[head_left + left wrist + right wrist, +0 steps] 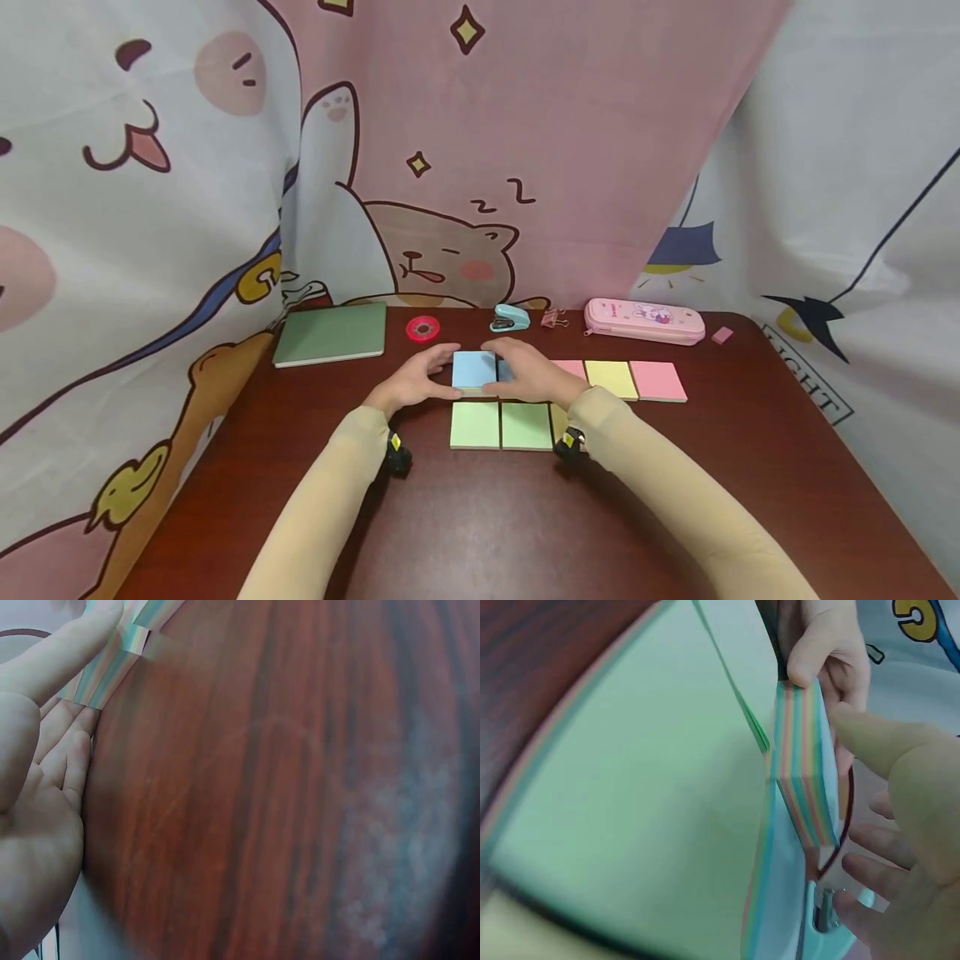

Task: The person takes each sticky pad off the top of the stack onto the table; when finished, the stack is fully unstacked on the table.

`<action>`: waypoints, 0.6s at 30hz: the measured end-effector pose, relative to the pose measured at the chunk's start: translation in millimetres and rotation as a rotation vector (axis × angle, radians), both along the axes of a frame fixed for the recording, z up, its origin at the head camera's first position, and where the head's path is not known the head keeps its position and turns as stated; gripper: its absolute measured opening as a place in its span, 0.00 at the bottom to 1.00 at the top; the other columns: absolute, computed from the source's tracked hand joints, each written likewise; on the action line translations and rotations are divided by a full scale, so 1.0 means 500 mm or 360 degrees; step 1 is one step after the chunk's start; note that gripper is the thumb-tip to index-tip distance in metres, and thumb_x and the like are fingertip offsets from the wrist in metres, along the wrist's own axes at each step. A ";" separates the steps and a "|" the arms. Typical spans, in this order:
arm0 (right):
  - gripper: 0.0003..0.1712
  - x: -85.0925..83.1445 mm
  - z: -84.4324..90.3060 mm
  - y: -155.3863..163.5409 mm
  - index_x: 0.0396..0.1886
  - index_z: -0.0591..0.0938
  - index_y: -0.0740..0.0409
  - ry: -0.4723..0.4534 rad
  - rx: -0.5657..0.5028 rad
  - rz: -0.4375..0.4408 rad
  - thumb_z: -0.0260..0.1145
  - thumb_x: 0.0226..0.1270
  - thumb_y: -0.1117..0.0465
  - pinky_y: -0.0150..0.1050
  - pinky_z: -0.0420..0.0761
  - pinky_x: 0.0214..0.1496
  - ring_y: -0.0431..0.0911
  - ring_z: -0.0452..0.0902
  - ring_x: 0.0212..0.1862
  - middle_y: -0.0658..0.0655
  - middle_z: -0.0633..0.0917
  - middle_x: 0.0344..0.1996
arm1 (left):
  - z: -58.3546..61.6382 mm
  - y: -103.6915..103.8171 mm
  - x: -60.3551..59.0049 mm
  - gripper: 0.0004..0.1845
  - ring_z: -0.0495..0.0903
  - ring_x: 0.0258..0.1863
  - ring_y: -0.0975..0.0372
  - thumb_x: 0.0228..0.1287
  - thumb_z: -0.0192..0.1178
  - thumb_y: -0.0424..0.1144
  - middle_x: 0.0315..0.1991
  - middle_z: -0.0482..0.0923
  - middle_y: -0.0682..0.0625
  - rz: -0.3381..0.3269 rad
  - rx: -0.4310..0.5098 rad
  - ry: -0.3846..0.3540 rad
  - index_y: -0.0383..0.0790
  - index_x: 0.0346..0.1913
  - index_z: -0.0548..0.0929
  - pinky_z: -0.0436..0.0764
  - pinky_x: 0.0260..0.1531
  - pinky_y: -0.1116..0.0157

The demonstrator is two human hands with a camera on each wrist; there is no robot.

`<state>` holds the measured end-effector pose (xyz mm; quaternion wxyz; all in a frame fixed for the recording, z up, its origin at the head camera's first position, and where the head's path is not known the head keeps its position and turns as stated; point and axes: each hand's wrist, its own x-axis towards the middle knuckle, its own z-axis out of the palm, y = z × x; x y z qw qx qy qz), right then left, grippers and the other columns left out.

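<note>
The left hand [412, 379] and the right hand [528, 373] hold a blue-topped sticky-note pad [474, 369] between them, each with its fingers curled round one side of the pad, which sits just above or on the table [480, 517]; contact there cannot be told. Just nearer the person lie two green pads [501, 425], and to the right of the right hand a yellow pad [611, 378] and a pink pad [657, 381]. Beyond the hands are a red tape roll [423, 328], a teal stapler [510, 317], a pink pencil case [643, 321] and a green notebook [331, 333].
</note>
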<state>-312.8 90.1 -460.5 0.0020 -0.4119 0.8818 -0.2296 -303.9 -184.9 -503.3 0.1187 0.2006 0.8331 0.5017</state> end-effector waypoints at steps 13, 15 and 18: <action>0.44 -0.019 -0.021 -0.043 0.71 0.76 0.63 -0.0016 0.0075 -0.0007 0.79 0.63 0.43 0.48 0.82 0.61 0.52 0.78 0.61 0.60 0.81 0.63 | 0.001 0.003 -0.001 0.50 0.67 0.77 0.49 0.59 0.80 0.39 0.77 0.68 0.44 -0.0021 -0.0019 -0.0009 0.39 0.81 0.64 0.65 0.77 0.50; 0.44 -0.020 -0.021 -0.037 0.71 0.77 0.61 -0.0008 0.0050 -0.0011 0.79 0.62 0.42 0.48 0.83 0.61 0.51 0.78 0.61 0.59 0.81 0.63 | 0.000 0.001 -0.003 0.49 0.67 0.77 0.50 0.59 0.80 0.39 0.77 0.68 0.44 -0.0017 -0.0021 0.0001 0.39 0.81 0.64 0.65 0.77 0.50; 0.43 -0.016 -0.019 -0.016 0.70 0.77 0.61 0.0028 -0.0017 -0.0016 0.79 0.62 0.42 0.48 0.83 0.60 0.51 0.78 0.61 0.60 0.81 0.62 | -0.002 -0.001 -0.004 0.49 0.67 0.77 0.50 0.59 0.80 0.39 0.77 0.69 0.45 -0.0013 -0.0035 0.0012 0.40 0.80 0.65 0.66 0.77 0.50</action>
